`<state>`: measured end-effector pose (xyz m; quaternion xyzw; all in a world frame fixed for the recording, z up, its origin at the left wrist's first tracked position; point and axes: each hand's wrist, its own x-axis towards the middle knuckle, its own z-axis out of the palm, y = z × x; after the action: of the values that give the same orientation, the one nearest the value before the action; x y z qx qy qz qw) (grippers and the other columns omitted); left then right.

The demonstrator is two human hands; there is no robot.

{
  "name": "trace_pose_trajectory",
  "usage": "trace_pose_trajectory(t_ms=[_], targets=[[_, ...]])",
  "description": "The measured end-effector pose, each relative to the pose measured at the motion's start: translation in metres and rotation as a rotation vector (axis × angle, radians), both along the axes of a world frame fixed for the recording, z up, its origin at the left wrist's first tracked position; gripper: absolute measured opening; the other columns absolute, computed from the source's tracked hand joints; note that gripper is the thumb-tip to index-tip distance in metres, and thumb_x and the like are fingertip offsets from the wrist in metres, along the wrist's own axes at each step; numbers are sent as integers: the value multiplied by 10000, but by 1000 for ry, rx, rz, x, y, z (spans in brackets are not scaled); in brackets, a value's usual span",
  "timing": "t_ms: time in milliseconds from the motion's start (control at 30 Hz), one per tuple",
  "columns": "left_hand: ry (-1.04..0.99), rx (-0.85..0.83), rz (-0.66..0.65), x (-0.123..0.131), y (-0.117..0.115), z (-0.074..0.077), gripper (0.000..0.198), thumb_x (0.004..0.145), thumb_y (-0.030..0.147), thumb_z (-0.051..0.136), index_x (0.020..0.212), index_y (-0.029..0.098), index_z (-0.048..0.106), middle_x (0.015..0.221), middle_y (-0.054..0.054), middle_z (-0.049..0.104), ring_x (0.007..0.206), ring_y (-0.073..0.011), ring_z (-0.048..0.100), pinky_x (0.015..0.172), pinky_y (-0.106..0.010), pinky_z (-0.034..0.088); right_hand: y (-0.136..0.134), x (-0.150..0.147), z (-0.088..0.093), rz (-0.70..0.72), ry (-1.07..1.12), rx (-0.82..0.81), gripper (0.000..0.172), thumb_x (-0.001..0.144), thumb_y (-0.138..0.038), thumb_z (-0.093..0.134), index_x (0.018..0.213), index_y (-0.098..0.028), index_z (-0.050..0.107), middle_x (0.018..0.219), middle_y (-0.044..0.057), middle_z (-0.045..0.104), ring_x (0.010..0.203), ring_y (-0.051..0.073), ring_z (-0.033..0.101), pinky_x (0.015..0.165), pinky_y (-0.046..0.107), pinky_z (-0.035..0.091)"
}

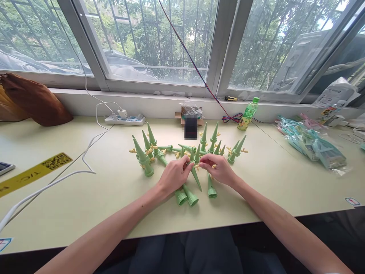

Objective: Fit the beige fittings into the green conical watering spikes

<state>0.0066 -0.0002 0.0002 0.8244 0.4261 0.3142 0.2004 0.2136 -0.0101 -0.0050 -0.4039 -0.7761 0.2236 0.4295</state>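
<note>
My left hand [173,172] is closed on a green plastic watering spike [196,180], its tip slanting down toward the table's front. My right hand [220,169] pinches a small yellow valve [197,166] at the side of that spike; whether it is seated in the spike I cannot tell. Below the hands lie loose green spikes with open cup ends, one cup [192,200] facing me and another [212,192] under my right hand. Several spikes with yellow valves stand upright to the left, such as one spike [143,158], and behind my right hand, another spike [213,137].
Along the window sill are a power strip [125,120], a small cardboard box [191,111] and a green drink bottle [248,114]. Plastic-bagged items [313,142] lie at the right. A white cable [88,148] and a yellow label strip [34,173] cross the left side.
</note>
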Motion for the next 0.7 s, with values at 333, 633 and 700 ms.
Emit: trace_pose_trajectory(t_ms=[333, 633, 700], targets=[[-9, 20, 6, 0, 1, -1, 237, 972, 370, 466, 822, 193, 512, 589, 49, 508, 516, -113, 412, 560, -252, 325, 2, 2, 1, 54, -40, 19, 182, 919, -365, 630, 921, -189, 676, 814, 40, 635, 617, 123, 531, 567, 261, 493], [-35, 62, 11, 0, 1, -1, 223, 969, 370, 475, 836, 197, 522, 586, 49, 511, 512, -117, 431, 551, -253, 346, 2, 3, 0, 64, -39, 25, 122, 932, -302, 610, 968, -204, 673, 869, 42, 630, 651, 124, 545, 583, 259, 502], [-35, 68, 11, 0, 1, -3, 213, 964, 370, 484, 848, 197, 529, 598, 47, 523, 521, -116, 440, 558, -254, 357, 2, 3, 0, 61, -40, 28, 117, 933, -293, 606, 961, -202, 673, 864, 42, 628, 659, 128, 549, 588, 261, 502]])
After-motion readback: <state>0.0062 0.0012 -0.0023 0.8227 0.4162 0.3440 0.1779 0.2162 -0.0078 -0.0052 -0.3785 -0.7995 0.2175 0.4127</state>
